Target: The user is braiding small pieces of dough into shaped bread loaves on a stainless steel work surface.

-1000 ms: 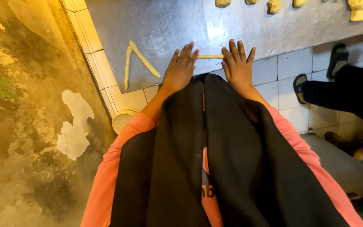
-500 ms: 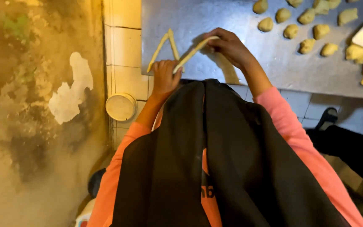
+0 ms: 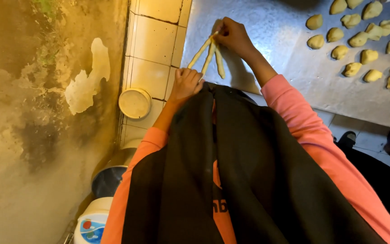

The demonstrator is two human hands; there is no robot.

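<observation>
Thin yellow dough ropes lie fanned on a metal worktop. My right hand pinches their far ends together at the top. My left hand grips the near end of one rope at the worktop's front edge. Pink sleeves and a black apron cover the lower middle of the view.
Several yellow dough lumps sit on the worktop at upper right. A round cream lid or tub rests on the tiled ledge to the left. A metal pot and a white appliance stand below. A stained wall fills the left.
Both hands were flat rolling a rope; they have since lifted the ropes, and my right hand has drawn the far ends together while the left took a near end. The view shifted.
</observation>
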